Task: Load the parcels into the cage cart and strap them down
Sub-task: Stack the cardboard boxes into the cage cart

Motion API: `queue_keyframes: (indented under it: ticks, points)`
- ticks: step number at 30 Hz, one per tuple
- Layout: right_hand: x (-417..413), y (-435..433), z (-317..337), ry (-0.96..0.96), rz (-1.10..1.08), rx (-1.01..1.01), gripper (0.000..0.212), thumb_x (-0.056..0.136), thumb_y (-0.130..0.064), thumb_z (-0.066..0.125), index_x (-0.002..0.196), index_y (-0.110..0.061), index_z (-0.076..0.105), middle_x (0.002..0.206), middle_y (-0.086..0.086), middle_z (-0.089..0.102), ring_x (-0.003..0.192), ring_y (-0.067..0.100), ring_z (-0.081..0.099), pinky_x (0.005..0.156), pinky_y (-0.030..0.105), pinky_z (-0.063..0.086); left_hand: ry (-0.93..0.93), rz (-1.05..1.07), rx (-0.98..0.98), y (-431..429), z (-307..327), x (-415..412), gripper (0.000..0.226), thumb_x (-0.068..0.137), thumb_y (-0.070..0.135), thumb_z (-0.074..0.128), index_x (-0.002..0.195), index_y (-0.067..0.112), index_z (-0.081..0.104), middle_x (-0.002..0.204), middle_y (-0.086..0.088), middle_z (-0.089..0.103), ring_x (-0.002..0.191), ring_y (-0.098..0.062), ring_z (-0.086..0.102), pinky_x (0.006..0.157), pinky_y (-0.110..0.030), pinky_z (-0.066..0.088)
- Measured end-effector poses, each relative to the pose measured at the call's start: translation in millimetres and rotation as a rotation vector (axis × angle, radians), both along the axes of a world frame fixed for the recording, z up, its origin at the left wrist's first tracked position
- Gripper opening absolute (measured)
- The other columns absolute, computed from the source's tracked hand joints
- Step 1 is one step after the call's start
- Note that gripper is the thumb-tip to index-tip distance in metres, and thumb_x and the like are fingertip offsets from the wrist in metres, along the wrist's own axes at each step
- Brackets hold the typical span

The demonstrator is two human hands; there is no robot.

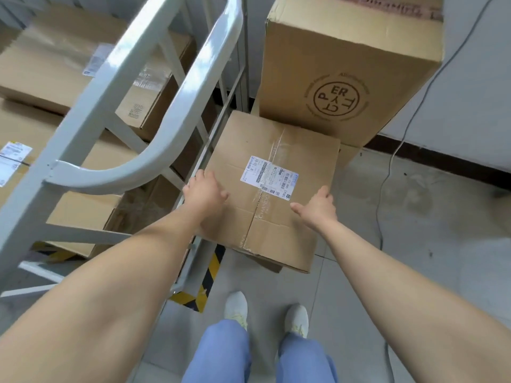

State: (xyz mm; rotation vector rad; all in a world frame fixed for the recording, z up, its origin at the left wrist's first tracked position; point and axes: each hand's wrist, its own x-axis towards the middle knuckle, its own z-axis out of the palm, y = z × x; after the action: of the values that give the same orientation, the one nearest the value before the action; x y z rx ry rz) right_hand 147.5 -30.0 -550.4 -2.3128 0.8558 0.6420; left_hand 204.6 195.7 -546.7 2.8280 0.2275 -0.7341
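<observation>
"CHANDO" on parcel (304, 158) (shipping label (269, 177) illegible)

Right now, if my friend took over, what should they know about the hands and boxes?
Left hand: open, resting on the labelled parcel's left edge.
Right hand: open, at its right edge.
The parcel is outside the cage cart, in front of a tall box.
Done: loaded parcels lie in the cart.
Left: lift this one in, then strap down; no strap is visible.
</observation>
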Motion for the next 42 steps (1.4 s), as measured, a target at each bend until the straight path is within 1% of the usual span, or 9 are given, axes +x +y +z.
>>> queue_keyframes:
  ticks: [2, 3, 6, 9, 14, 24, 28, 36, 42]
  points:
    - [3.1, -1.2, -17.8, -0.025, -0.131, 0.064, 0.102, 0.082, -0.037, 0.072, 0.15, -0.005, 0.002, 0.156, 0.018, 0.014, 0.137, 0.037, 0.033, 0.111, 0.046, 0.031, 0.032, 0.093, -0.087, 3.7, -17.9, 6.3, 0.073, 0.083, 0.046, 0.064, 0.139, 0.014, 0.031, 0.137, -0.011, 0.041, 0.125, -0.032, 0.042, 0.103, -0.051, 0.037]
    - [4.7, -2.7, -25.5, -0.045, -0.207, 0.107, 0.104, 0.081, -0.035, 0.073, 0.15, -0.005, 0.002, 0.155, 0.019, 0.017, 0.135, 0.036, 0.035, 0.111, 0.044, 0.032, 0.04, 0.155, -0.149, 6.0, -25.8, 9.4, 0.081, 0.078, 0.049, 0.068, 0.14, 0.016, 0.028, 0.138, -0.01, 0.041, 0.126, -0.033, 0.042, 0.103, -0.053, 0.037]
    - [7.6, -4.2, -39.8, -0.073, -0.444, 0.26, 0.095, 0.074, -0.034, 0.08, 0.141, -0.007, 0.018, 0.145, 0.016, 0.036, 0.125, 0.033, 0.047, 0.105, 0.043, 0.04, 0.048, 0.351, -0.306, 5.9, -36.3, 17.0, 0.1, 0.066, 0.055, 0.077, 0.142, 0.015, 0.025, 0.143, -0.009, 0.037, 0.129, -0.032, 0.04, 0.103, -0.054, 0.038]
    - [7.3, -6.9, -40.9, -0.089, -0.575, 0.308, 0.092, 0.067, -0.032, 0.085, 0.133, -0.01, 0.026, 0.139, 0.013, 0.044, 0.121, 0.031, 0.05, 0.103, 0.042, 0.043, 0.048, 0.449, -0.271, -5.7, -31.8, 20.1, 0.106, 0.065, 0.058, 0.077, 0.144, 0.012, 0.024, 0.145, -0.009, 0.031, 0.133, -0.032, 0.033, 0.106, -0.054, 0.035]
    - [-10.8, -17.7, -14.1, -0.063, -0.634, 0.28, 0.094, 0.062, -0.034, 0.088, 0.132, -0.009, 0.029, 0.137, 0.012, 0.047, 0.121, 0.03, 0.05, 0.102, 0.043, 0.043, 0.028, 0.46, -0.239, -23.3, -3.6, 6.7, 0.113, 0.061, 0.063, 0.076, 0.145, 0.012, 0.021, 0.147, -0.009, 0.027, 0.137, -0.031, 0.025, 0.108, -0.053, 0.029]
    - [-76.2, -59.3, 133.9, -0.11, -0.68, 0.223, 0.091, 0.066, -0.029, 0.086, 0.134, -0.008, 0.028, 0.139, 0.013, 0.045, 0.121, 0.031, 0.05, 0.099, 0.037, 0.044, 0.022, 0.427, -0.284, -72.0, 131.1, -56.3, 0.114, 0.062, 0.062, 0.076, 0.144, 0.006, 0.021, 0.149, -0.012, 0.026, 0.136, -0.033, 0.026, 0.11, -0.051, 0.027]
    - [-106.3, -83.0, 197.6, -0.18, -0.653, 0.203, 0.092, 0.066, -0.029, 0.085, 0.134, -0.007, 0.028, 0.139, 0.015, 0.045, 0.118, 0.031, 0.052, 0.091, 0.035, 0.043, -0.026, 0.414, -0.319, -98.6, 188.3, -85.5, 0.117, 0.061, 0.065, 0.075, 0.144, 0.006, 0.019, 0.15, -0.012, 0.025, 0.136, -0.032, 0.026, 0.109, -0.05, 0.03]
    - [-177.2, -122.3, 314.4, -0.357, -0.57, 0.213, 0.098, 0.068, -0.032, 0.085, 0.14, -0.003, 0.024, 0.143, 0.017, 0.04, 0.126, 0.031, 0.046, 0.093, 0.032, 0.04, -0.213, 0.421, -0.405, -135.4, 305.3, -159.6, 0.118, 0.059, 0.065, 0.076, 0.145, 0.006, 0.019, 0.149, -0.011, 0.026, 0.136, -0.033, 0.026, 0.109, -0.05, 0.029]
    - [-192.9, -120.3, 401.9, -0.523, -0.48, 0.251, 0.096, 0.063, -0.034, 0.087, 0.135, -0.004, 0.031, 0.139, 0.018, 0.044, 0.125, 0.032, 0.046, 0.1, 0.039, 0.042, -0.406, 0.439, -0.489, -123.5, 404.2, -193.2, 0.121, 0.062, 0.059, 0.078, 0.148, 0.003, 0.013, 0.154, -0.012, 0.019, 0.14, -0.035, 0.019, 0.113, -0.052, 0.022]
